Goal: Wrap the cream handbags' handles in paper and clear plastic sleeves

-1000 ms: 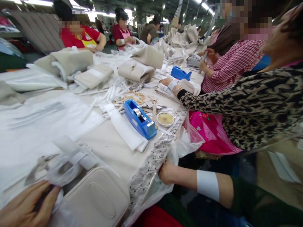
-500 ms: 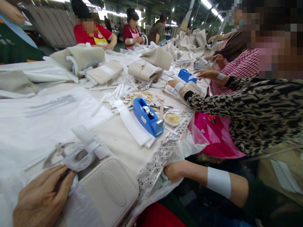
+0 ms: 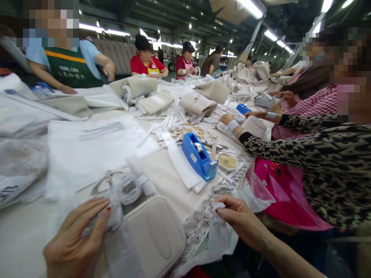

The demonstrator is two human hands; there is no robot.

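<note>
My left hand [image 3: 78,231] is at the lower left, fingers and thumb closed around crumpled white wrapping [image 3: 114,210] beside a beige bag. The beige bag [image 3: 156,231] lies flat on the table, an oval outline on its face and a thin translucent sheet over its left part. Above it sit a coiled white cord [image 3: 130,190] and a strap with a metal buckle [image 3: 108,177]. At the table's front edge, my right hand [image 3: 240,218] pinches a small white packet [image 3: 218,226] with faint print, over an open clear plastic bag [image 3: 228,245].
A blue tape dispenser [image 3: 198,156] stands beyond the bag, next to white foam strips [image 3: 181,164] and a round dish [image 3: 227,161]. White sheets [image 3: 95,135] cover the left side. A co-worker's patterned sleeve [image 3: 290,143] reaches in from the right. More people work at the far side.
My right hand has come up out of the plastic bag, now with the white packet in its fingertips. The view has shifted left and up; my left hand stays by the wrapping.
</note>
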